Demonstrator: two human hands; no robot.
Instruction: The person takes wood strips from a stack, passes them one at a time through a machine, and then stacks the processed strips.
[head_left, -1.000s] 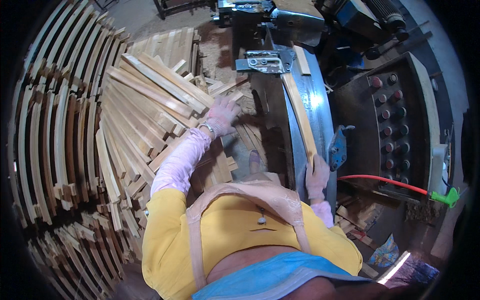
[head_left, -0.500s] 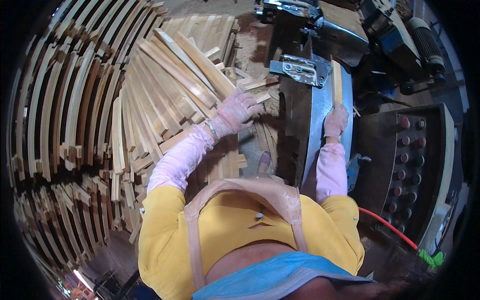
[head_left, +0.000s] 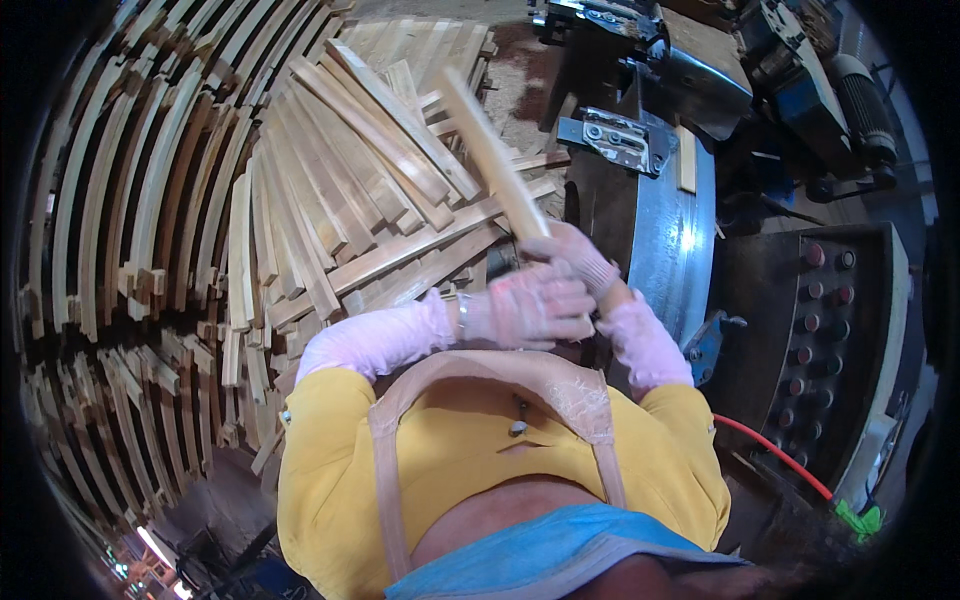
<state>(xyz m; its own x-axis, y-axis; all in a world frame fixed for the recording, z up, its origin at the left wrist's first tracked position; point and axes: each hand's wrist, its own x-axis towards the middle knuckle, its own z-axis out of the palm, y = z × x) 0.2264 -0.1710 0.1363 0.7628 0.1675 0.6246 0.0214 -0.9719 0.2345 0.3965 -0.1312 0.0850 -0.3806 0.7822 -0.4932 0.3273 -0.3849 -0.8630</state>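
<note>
A pale wooden strip (head_left: 495,165) slants up and to the left in front of me, its far end blurred by motion. My right hand (head_left: 572,252), in a dusty knit glove, is closed around its lower part. Across the near end lies my left hand (head_left: 535,305), gloved too and somewhat smeared, its fingers bent over the wood. Both hands are close together before my apron. Another wooden strip (head_left: 686,160) rests on the machine's metal table (head_left: 660,250), touched by neither hand.
A fanned pile of wooden strips (head_left: 340,190) lies left of my hands. Tall stacks of curved wooden pieces (head_left: 150,190) stand farther left. A metal guide (head_left: 615,140) sits on the machine bed. At right are a button panel (head_left: 820,320) and a red hose (head_left: 770,450).
My right hand has let go of the strip on the machine and moved left. My left hand has come from the pile toward it, and a wooden strip is now between them.
</note>
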